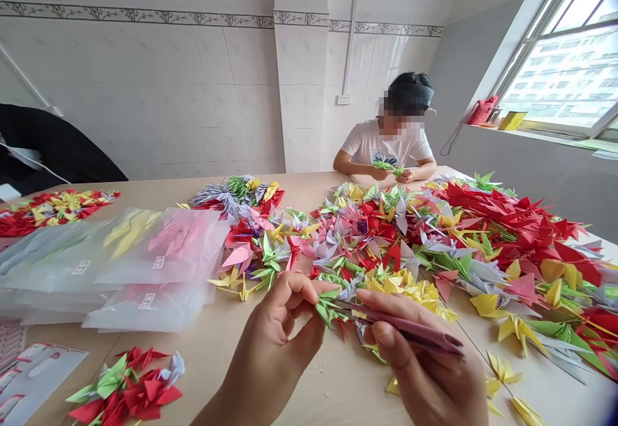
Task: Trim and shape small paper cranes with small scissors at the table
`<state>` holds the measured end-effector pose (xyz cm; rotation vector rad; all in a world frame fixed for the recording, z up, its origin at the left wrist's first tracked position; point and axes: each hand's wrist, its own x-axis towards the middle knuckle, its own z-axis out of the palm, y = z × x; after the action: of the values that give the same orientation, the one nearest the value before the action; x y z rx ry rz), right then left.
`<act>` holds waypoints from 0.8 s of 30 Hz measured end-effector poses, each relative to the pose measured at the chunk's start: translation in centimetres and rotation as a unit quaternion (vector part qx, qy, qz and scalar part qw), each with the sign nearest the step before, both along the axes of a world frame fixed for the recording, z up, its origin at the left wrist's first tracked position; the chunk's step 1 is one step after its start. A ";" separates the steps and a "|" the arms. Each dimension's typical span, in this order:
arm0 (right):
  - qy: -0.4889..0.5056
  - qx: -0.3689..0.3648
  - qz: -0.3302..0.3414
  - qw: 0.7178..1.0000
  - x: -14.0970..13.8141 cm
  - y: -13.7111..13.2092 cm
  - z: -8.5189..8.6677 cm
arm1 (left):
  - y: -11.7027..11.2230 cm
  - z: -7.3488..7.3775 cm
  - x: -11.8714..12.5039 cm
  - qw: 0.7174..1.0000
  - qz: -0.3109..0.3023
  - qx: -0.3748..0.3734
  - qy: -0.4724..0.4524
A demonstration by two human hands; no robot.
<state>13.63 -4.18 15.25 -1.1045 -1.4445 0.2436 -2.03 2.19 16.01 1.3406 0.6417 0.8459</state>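
Covering the tabletop: a large heap of folded paper pieces in red, yellow, green, pink and pale lilac, spread from about twelve to three o'clock of the hands.
Clear bags: stacked at nine o'clock, yellow and pink paper showing through, small white labels on them.
Small pile: mostly red with some green, between eight and nine o'clock, near a printed sheet.
Tiled wall: pale, with a patterned border, behind the tabletop from ten to one o'clock.
Window: at two o'clock, a yellow box on its sill.
Co-worker: across the tabletop between twelve and one o'clock, white T-shirt, green folded paper in both hands.
Left hand: forearm from seven o'clock, fingers curled, thumb and fingertips pinched on a green paper piece.
Right hand: forearm from five o'clock, thumb and fingers closed around a pinkish tool pointing toward ten o'clock.
Green paper piece: between the hands, at the tool's tip; whether the tip grips it cannot be told.
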 end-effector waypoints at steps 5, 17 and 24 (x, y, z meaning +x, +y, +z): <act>0.265 -0.082 0.090 0.957 0.2 0.8 -0.4 | 0.4 -0.2 -0.4 0.999 -0.027 -0.019 -0.043; 0.215 -0.044 0.051 0.974 0.3 -0.2 -0.1 | 0.2 -0.1 -0.6 1.000 -0.012 -0.001 0.000; 0.005 0.045 0.024 0.999 0.5 -0.7 1.1 | -0.1 0.0 -0.4 0.991 0.063 0.102 0.066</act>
<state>14.16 -4.91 16.36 -0.9950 -1.4599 0.2156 -2.45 2.07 15.97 1.5639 0.7650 0.9496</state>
